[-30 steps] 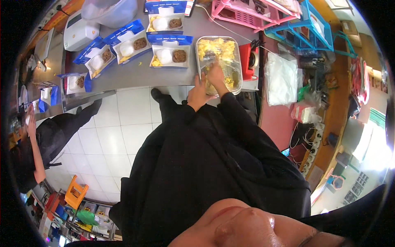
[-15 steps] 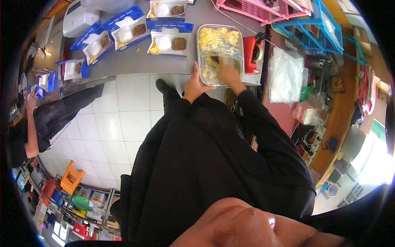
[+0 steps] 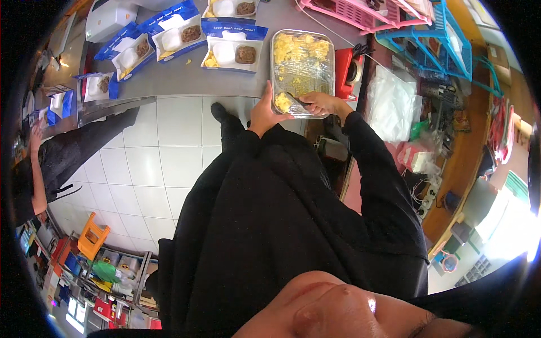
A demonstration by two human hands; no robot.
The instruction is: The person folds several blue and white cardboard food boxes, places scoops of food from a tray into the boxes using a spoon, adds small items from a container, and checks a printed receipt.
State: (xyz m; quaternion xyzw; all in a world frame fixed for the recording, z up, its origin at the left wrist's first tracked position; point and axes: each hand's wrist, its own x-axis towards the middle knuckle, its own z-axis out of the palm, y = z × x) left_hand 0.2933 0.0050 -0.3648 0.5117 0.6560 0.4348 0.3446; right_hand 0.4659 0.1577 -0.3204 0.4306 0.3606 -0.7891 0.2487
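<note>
A clear-walled rectangular tray [image 3: 332,76] stands at the counter's near edge with yellow scrambled egg [image 3: 301,48] heaped in its far half. My left hand [image 3: 265,116] grips its near left corner, the thumb along the front wall and the fingers up the side. Over the near right part of the tray, my right hand [image 3: 325,104] is closed around a spoon [image 3: 294,99]. The spoon's head points left, beside a clump of egg [image 3: 283,102] in the near left corner. Only thin scraps lie in the middle of the tray.
Several blue and white paper boxes [image 3: 253,65] holding rice, brown meat and egg stand left of the tray. A red tape dispenser [image 3: 345,73] sits close on its right. Beyond are white plastic bags [image 3: 389,107], a pink basket [image 3: 360,23] and a blue rack [image 3: 451,42]. Another person's arm [image 3: 36,169] shows far left.
My right hand has moved back toward me and to the right with the spoon. Egg has gathered in the near left corner, baring the tray's middle. My left hand keeps its grip.
</note>
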